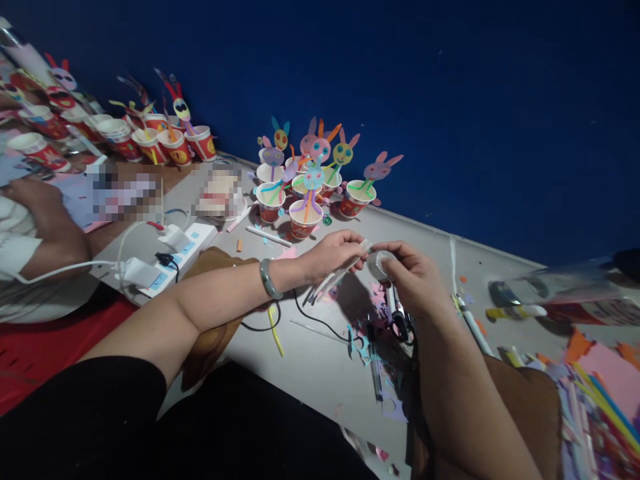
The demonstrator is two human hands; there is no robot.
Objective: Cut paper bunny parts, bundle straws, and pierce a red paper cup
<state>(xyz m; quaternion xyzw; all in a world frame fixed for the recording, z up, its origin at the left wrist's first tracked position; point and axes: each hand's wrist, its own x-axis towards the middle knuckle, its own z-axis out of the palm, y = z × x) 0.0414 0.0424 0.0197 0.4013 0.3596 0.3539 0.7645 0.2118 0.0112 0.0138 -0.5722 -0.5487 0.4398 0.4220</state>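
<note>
My left hand (337, 255), with a bangle on its wrist, pinches a bunch of thin pale strips (331, 281) that slant down to the left; their exact kind is unclear. A roll of clear tape (379, 265) is gripped between the thumb and fingers of my right hand (414, 272). Both hands meet above the table, fingertips nearly touching where the tape's edge and the upper strip ends come together. Beyond them stand several red paper cups (306, 220) with colourful paper rabbit heads (314, 177) on bent stems.
Paper scraps (357, 343) and a black cable (320, 319) lie below my hands. A white power strip (183, 257) with plugs is at left, near another person's arm (53, 220). More decorated cups (173, 148) stand behind it. On the right are a clear bottle (590, 287) and coloured straws (607, 403).
</note>
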